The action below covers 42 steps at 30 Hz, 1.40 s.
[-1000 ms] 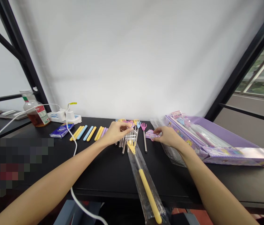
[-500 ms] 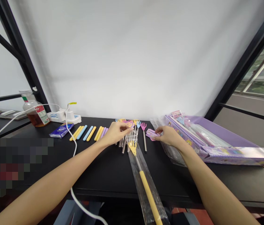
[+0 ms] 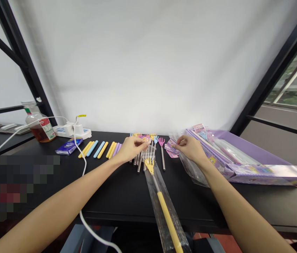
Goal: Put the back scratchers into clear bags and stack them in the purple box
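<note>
plastic sleeve (image 3: 157,203) in left hand (image 3: 131,149), pink card (image 3: 172,147) in right hand (image 3: 190,148)

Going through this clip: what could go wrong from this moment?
The clear plastic sleeve around a yellow-handled back scratcher hangs over the front edge of the black table, so it might slide off. The loose steel shafts beside the left hand could roll apart if knocked. The pink cards by the right hand lie close to the purple box and might slip under its plastic wrapping.
</note>
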{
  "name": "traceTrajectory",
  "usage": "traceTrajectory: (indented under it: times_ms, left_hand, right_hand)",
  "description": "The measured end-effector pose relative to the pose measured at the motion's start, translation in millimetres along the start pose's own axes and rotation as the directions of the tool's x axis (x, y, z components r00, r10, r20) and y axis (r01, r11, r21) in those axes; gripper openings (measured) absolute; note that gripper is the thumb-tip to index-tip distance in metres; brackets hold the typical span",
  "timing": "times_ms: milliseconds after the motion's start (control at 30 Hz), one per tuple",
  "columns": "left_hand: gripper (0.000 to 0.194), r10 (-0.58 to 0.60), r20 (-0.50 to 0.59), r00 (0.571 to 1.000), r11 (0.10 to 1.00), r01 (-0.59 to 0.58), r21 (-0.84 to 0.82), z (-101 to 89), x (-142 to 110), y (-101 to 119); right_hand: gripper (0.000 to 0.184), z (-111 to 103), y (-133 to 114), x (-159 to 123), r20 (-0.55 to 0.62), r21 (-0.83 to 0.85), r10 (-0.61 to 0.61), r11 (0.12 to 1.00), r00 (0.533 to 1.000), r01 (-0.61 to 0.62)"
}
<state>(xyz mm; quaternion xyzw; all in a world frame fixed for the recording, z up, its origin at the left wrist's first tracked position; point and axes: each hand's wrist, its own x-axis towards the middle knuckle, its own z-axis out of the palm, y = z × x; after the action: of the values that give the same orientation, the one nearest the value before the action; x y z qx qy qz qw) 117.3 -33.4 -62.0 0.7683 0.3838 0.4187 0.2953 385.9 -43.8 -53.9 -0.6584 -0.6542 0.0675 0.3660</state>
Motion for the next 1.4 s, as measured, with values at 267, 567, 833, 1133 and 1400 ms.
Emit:
traceTrajectory:
  times_ms: [267,567,833,1133,1400]
  left_hand:
    - [0.047,-0.222,0.021,0.975,0.93,0.218,-0.295,2.7,3,0]
    - [0.051,-0.175,0.041,0.984,0.921,0.178,-0.347,6.0,3,-1]
    - [0.044,-0.101,0.105,0.989,0.857,0.14,-0.496,9.0,5,-7]
    - [0.046,-0.123,0.06,0.991,0.843,0.137,-0.52,10.5,5,-4]
    - [0.044,-0.088,0.002,0.996,0.914,0.081,-0.397,10.7,4,-4]
  right_hand:
    - [0.035,-4,-39,-23,0.072,0.551,-0.35,0.795,0.934,0.255]
    - [0.026,20,-44,-28,-0.057,0.201,-0.604,0.773,0.795,0.602]
    - [0.013,16,-43,-25,-0.085,0.189,-0.622,0.757,0.778,0.626]
    - [0.012,19,-41,-24,-0.062,0.213,-0.621,0.757,0.781,0.618]
    - [0.014,23,-41,-23,-0.033,0.186,-0.656,0.738,0.754,0.649]
